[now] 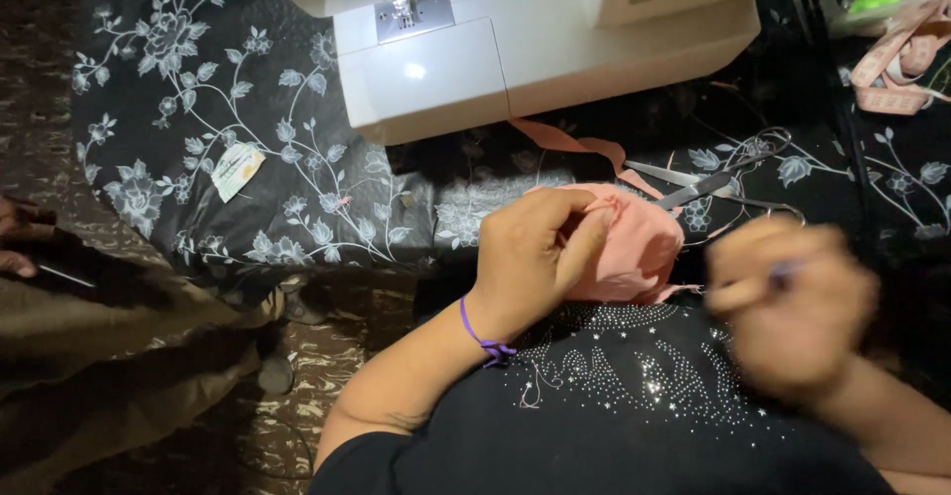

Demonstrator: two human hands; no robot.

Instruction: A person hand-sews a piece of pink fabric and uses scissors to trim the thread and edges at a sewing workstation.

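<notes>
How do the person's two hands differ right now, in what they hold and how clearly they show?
The left hand is sharp and grips the bunched pink fabric; the right hand is motion-blurred and pinches something small and thin, too blurred to name. The left wrist wears a purple band; none shows on the right. Both are bare and sit in front of the white sewing machine.

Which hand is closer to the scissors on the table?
Right. The right hand, blurred, sits just below the scissors; the left hand grips the pink fabric further left.
</notes>
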